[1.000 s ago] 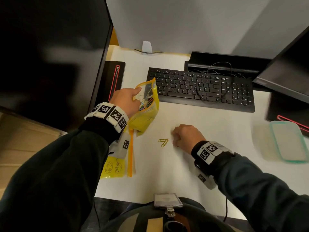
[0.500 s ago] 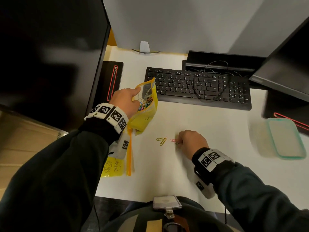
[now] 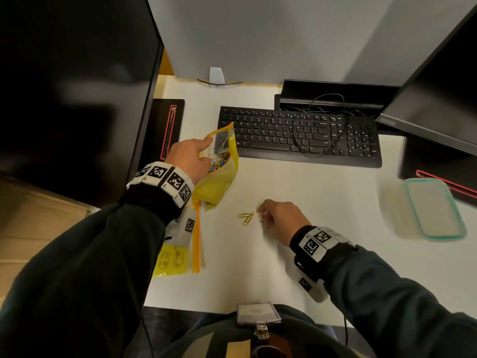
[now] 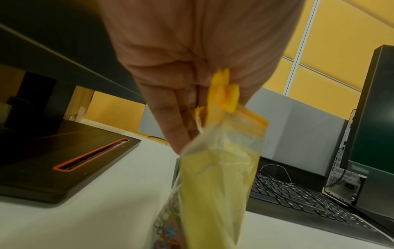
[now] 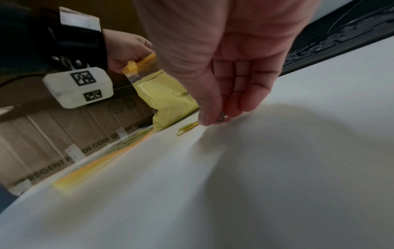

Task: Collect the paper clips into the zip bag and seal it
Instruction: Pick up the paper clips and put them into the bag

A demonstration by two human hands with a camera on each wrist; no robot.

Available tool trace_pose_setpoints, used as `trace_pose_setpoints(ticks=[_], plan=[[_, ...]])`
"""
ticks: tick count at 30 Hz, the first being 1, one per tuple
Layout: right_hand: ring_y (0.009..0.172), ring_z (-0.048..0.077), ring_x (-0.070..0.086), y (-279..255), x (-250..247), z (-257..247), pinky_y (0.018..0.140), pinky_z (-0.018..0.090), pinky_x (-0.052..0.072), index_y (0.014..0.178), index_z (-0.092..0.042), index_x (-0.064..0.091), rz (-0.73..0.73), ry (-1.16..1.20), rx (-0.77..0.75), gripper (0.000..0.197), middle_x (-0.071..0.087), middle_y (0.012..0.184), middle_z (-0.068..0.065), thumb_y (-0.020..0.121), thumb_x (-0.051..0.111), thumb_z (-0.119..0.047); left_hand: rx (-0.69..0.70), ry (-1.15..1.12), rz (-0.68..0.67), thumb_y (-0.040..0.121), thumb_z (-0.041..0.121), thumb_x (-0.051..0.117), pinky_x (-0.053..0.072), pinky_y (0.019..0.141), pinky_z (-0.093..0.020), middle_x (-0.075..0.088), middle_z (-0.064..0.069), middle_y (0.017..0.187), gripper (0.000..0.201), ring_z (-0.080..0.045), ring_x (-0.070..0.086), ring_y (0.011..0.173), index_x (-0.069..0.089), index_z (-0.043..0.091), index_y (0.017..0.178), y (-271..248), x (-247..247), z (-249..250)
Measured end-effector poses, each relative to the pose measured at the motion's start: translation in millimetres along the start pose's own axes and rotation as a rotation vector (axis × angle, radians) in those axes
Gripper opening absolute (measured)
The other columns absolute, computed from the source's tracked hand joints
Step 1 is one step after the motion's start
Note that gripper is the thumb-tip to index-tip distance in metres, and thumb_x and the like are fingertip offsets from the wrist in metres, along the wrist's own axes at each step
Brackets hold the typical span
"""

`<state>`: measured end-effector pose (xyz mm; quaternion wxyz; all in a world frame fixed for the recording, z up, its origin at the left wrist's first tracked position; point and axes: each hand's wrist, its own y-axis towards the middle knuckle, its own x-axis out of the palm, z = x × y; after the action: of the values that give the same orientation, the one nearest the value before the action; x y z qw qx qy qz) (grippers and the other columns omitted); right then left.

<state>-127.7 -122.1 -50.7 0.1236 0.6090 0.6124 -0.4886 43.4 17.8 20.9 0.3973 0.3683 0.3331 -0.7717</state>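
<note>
Head view shows my left hand [image 3: 189, 157] raised over the left part of the white bench [image 3: 309, 197], forefinger stretched along the top of the yellow zip bag [image 3: 219, 174], which it holds upright by its mouth. From the left wrist view I see the fingers [image 4: 177, 118] pinching the bag's top edge next to the orange slider [image 4: 226, 94]; the mouth stands open toward the keyboard [image 3: 299, 136]. A tangle of coloured paper clips [image 3: 218, 162] lies inside the bag; I cannot count them.

My right hand [image 3: 280, 218] is low on the bench, right of the bag, knuckles up, fingers curled downward. In the right wrist view its thumb and fingertips [image 5: 210, 116] close on one dark paper clip [image 5: 220, 117] just at the bench surface; the head view shows something reddish there too, too blurred for me to count.

Two gold paper clips [image 3: 245, 217] lie crossed on the bench, just left of the right hand's fingertips and apart from the bag.

A second yellow bag [image 3: 178, 257] lies flat near the bench's front left edge. One teal-rimmed container [image 3: 436, 209] sits far right.
</note>
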Motion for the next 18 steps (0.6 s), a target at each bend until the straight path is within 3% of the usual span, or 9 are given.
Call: trace_pose_setpoints(ticks=[5, 11, 18], plan=[[0.096, 0.032, 0.060, 13.7, -4.7, -10.4, 0.082, 0.034, 0.048, 0.102, -0.006, 0.059, -0.043, -0.180, 0.018, 0.023, 0.064, 0.105, 0.015, 0.086, 0.044, -0.002, 0.004, -0.002, -0.002, 0.087, 0.010, 0.051, 0.043, 0.097, -0.033, 0.052, -0.009, 0.136, 0.047, -0.027, 0.052, 0.120, 0.047, 0.021, 0.133, 1.2, 1.5, 1.0], [0.109, 0.031, 0.050, 17.8, -3.8, -16.9, 0.086, 0.037, 0.045, 0.110, -0.005, 0.056, -0.096, -0.336, 0.005, 0.024, 0.054, 0.116, 0.014, 0.089, 0.044, -0.007, -0.001, -0.007, -0.021, 0.087, 0.010, 0.052, 0.040, 0.099, -0.030, 0.051, -0.007, 0.138, 0.048, -0.025, 0.049, 0.124, 0.046, 0.021, 0.134, 3.9, 1.3, 1.6], [0.102, 0.032, 0.055, 12.7, -1.9, -16.5, 0.077, 0.035, 0.043, 0.110, -0.004, 0.051, -0.102, -0.472, -0.118, 0.025, 0.058, 0.112, 0.015, 0.088, 0.040, 0.001, -0.002, -0.007, -0.031, 0.087, 0.010, 0.052, 0.040, 0.097, -0.028, 0.050, -0.006, 0.139, 0.049, -0.024, 0.049, 0.124, 0.045, 0.022, 0.134, 5.6, 0.8, 1.5]])
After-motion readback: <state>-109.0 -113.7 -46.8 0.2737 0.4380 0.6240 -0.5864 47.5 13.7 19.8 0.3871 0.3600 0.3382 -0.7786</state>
